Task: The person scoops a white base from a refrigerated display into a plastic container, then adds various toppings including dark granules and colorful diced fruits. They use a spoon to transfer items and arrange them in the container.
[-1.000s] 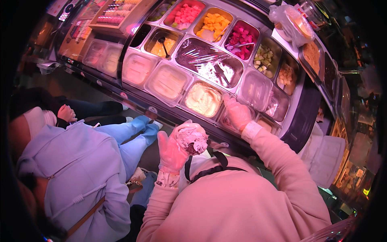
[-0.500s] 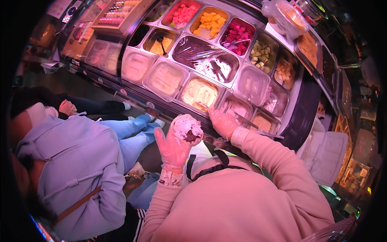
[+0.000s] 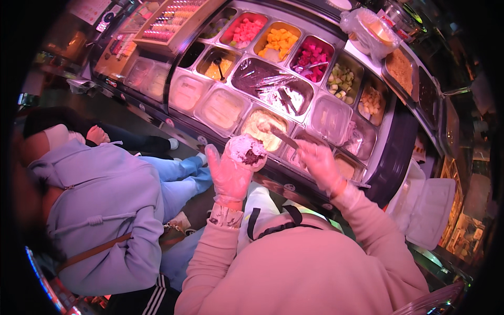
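Several small round stickers (image 3: 202, 140) run along the front edge of the dark-rimmed metal bench (image 3: 386, 181), their print too small for me to read, and a white printed sheet (image 3: 94, 10) beyond its far left corner is equally illegible. Pinkish light washes over everything. Steel pans fill the bench: pink cubes (image 3: 245, 32), orange cubes (image 3: 278, 39) and magenta cubes (image 3: 313, 56) stand along the far edge. Near the middle, crinkled clear film (image 3: 260, 76) partly covers a large pan. A wooden rack of coloured rows (image 3: 173, 21) sits at the far left corner, and an open white clamshell box (image 3: 433, 210) is just beyond the right end.

At the front edge, my left hand (image 3: 228, 181), in a thin clear glove, supports a pale ball with a dark filling (image 3: 247, 149); its thumb is spread away, but the fingers are hidden, so I cannot tell how they close. My right hand (image 3: 321, 167) pinches a flat metal spatula (image 3: 283, 137), its tip in yellowish-white cream (image 3: 254, 122). That hand blocks part of the neighbouring front pan. Left of me sits a person in a lavender hoodie (image 3: 100, 199).
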Demonstrator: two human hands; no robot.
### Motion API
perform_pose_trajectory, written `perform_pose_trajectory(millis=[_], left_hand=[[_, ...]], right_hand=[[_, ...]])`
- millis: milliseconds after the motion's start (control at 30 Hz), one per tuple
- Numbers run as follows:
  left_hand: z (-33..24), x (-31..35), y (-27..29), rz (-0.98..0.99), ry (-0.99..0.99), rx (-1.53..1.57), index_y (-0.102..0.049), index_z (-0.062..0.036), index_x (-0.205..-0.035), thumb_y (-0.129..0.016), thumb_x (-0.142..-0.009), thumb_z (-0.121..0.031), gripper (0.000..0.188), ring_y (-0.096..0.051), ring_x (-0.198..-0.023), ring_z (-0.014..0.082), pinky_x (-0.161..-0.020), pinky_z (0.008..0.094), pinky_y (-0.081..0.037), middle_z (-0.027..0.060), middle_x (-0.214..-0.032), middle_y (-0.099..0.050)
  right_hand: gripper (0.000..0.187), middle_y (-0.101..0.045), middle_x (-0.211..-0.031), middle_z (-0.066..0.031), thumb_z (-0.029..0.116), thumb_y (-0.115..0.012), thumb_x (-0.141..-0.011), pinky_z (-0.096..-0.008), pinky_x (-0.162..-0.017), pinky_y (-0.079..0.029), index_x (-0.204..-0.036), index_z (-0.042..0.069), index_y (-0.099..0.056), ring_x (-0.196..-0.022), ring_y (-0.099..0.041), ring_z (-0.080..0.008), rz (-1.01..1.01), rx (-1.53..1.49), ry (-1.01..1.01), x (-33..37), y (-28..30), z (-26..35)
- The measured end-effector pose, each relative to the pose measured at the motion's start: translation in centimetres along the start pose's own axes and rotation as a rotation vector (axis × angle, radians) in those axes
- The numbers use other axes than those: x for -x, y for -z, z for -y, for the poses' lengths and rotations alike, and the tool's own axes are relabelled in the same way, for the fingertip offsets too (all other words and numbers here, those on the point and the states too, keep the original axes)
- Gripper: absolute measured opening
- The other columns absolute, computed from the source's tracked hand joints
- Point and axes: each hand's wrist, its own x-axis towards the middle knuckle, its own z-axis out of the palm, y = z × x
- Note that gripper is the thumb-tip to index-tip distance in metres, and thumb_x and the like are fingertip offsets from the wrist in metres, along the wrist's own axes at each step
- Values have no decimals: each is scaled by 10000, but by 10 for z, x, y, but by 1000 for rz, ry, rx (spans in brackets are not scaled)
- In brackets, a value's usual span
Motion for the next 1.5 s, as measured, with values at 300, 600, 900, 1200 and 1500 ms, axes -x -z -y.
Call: perform_pose_trajectory(millis=[300,600,900,1200,1500], left_hand=[[28,-32,-49,39,-143,-13,-372,61,-1565,-584,-931,-764,1062,-438,-1450,417,-1248,584,-295,240,-1586,-442],[26,-22,-41,-2,-267,-71,-427,44,-1524,-580,-917,-790,1043,-503,-1388,412,-1191,598,-375,242,-1524,-503],[32,3,-54,47,-152,-161,-397,38,-1544,-559,-979,-719,958,-515,-1403,400,-1194,577,-392,213,-1535,-514],[28,20,-50,30,-222,-344,-426,49,-1523,-552,-970,-743,974,-540,-1391,360,-1192,533,-406,211,-1501,-549],[-3,21,-22,122,-245,-104,-430,71,-1513,-606,-942,-724,994,-502,-1401,418,-1161,571,-427,247,-1516,-516]], right_hand=[[558,-702,-1030,-171,-63,-629,-875,-387,-615,-575,-1429,-3,-601,-801,-722,-311,-107,1202,863,47,-23,-13],[447,-724,-1044,-182,-4,-625,-960,-398,-658,-577,-1407,-1,-619,-814,-713,-327,-7,1014,796,87,20,31],[314,-701,-906,-250,89,-646,-975,-414,-745,-558,-1275,61,-737,-836,-705,-415,26,658,334,66,22,65],[318,-662,-766,20,84,-685,-964,-223,-624,-443,-1250,-38,-753,-672,-535,-37,67,130,-79,58,18,107],[254,-615,-724,34,137,-716,-974,-210,-571,-373,-1150,-36,-777,-618,-492,-33,110,-57,-322,74,17,57]])
